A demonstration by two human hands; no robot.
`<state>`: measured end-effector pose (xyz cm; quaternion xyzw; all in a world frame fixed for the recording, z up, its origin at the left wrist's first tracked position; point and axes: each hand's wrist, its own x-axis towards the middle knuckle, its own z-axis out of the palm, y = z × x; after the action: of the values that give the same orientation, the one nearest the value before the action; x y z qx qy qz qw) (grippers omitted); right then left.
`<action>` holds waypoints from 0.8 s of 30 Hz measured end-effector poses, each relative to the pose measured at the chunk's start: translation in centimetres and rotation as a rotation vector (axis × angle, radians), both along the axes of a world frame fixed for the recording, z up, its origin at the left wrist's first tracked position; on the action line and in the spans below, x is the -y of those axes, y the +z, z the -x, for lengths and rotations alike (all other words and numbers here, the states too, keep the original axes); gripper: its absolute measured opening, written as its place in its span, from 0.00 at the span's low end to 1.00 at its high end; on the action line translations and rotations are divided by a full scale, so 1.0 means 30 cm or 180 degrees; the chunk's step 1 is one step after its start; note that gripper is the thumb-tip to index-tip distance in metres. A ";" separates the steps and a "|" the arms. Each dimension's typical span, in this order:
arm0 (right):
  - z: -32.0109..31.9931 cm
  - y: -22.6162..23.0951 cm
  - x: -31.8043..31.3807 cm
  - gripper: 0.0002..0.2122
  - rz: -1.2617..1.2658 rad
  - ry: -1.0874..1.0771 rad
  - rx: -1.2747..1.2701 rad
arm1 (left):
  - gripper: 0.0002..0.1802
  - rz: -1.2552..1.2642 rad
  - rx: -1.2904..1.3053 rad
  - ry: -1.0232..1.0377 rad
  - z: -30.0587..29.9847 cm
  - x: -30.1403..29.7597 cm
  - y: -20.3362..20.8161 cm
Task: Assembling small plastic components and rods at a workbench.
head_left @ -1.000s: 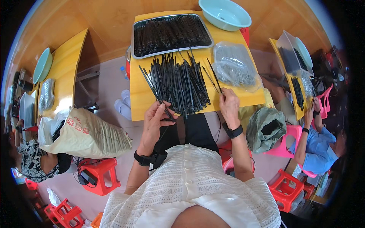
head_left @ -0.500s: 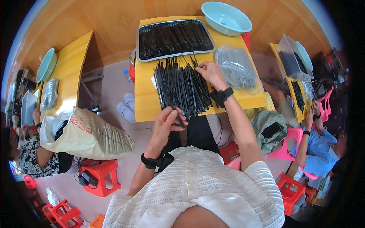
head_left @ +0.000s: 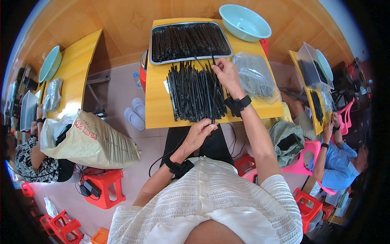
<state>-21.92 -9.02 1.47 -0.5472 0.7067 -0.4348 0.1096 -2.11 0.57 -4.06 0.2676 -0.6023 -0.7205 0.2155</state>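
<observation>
Left hand: the person's left hand is at the near side of the pile, thumb and fingertips pinched together on the end of one or more long, thin, glossy black sticks; the count is hidden.
Near edge: the yellow wooden-looking surface ends just short of this hand, with floor and dark trousers below, so there is room to work beneath the edge.
Stick pile: dozens lie roughly parallel in the middle of the surface, pointing away from the person, near ends close to the edge.
Handling: they look light and fairly stiff, perhaps slick, and thin enough to bend or snap; the protruding ends seem the easiest place to take hold, between thumb and fingertip.
Right hand: the right hand is at the pile's far right corner, pinching a dark stick that points toward the tray.
Side room: yellow surface shows left of the pile; a clear plastic bag of thin pieces limits the right.
Metal tray: beyond the pile, a shallow, silver-rimmed rectangular tray holds many more dark sticks.
Basin: at the far right corner, a round, pale turquoise basin.
</observation>
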 end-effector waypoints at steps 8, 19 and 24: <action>0.056 -0.034 0.004 0.07 0.0207 -0.0033 0.0305 | 0.14 -0.0416 0.0061 0.0083 -0.002 -0.007 0.036; 0.103 -0.072 -0.096 0.07 -0.0967 -0.0113 0.1430 | 0.14 -0.0537 0.0121 0.0071 -0.004 -0.005 0.061; 0.075 -0.065 -0.131 0.11 -0.1374 -0.0207 0.0359 | 0.14 -0.0474 0.0123 0.0017 -0.005 -0.001 0.069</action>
<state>-24.18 -5.10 -0.49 -0.4628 0.7934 -0.3067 0.2495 -1.95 0.58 -1.98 0.2984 -0.5503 -0.7575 0.1853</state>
